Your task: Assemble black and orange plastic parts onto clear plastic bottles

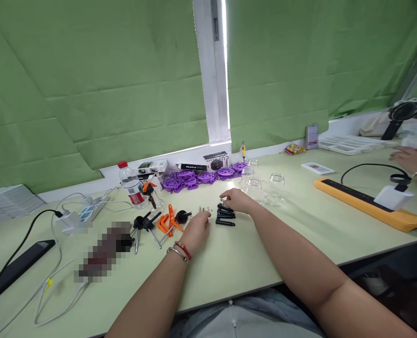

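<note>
Several black pen-like pieces (225, 222) lie side by side in the middle of the table. My right hand (239, 201) reaches over their far end, fingers bent down by small metallic bits (223, 201); whether it grips one is too small to tell. Left of the black pieces, my left hand (197, 229) rests low over the table, its fingertips near small bits (210, 210). Its fingers are mostly hidden behind the back of the hand. Orange and black clamps (170, 220) lie just left of it.
Glass jars (253, 188) stand right of my right hand. Purple plastic parts (206, 178) line the back. A bottle (131, 185) stands back left, an orange power strip (363, 204) lies right, and another person's hand (414, 159) is at far right.
</note>
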Motion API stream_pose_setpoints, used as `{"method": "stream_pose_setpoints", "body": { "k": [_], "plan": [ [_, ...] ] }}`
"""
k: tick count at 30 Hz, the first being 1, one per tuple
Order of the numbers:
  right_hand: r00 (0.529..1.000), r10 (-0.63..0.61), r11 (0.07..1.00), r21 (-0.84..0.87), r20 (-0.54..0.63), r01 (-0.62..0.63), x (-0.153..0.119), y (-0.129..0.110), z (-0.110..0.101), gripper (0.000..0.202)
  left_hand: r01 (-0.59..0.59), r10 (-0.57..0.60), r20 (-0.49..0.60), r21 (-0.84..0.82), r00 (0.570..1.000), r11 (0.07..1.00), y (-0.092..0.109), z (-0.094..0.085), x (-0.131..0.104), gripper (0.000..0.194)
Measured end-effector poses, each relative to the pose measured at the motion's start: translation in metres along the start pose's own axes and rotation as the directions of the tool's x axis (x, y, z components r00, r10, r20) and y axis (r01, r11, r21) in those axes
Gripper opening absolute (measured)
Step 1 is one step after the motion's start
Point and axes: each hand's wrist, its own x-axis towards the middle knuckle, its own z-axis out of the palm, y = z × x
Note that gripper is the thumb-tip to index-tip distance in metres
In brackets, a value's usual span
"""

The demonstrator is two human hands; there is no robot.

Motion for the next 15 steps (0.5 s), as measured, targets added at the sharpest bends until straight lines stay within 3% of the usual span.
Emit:
{"method": "stream_pose_setpoints", "body": {
  "k": [5,15],
  "plan": [
    [0.999,0.033,0.998,0.061,0.024,-0.035,0.003,0.002,0.004,0.045,-0.007,0.007,0.014,0.003,1.0,1.0,0.003,-0.001,-0.001,0.026],
    [1.0,0.006,0.987,0.16,-0.017,-0.003,0.018,0.016,0.019,0.036,0.014,-0.014,0.034,0.021,0.999,1.0,0.003,0.0,-0.002,0.026]
  ]
}}
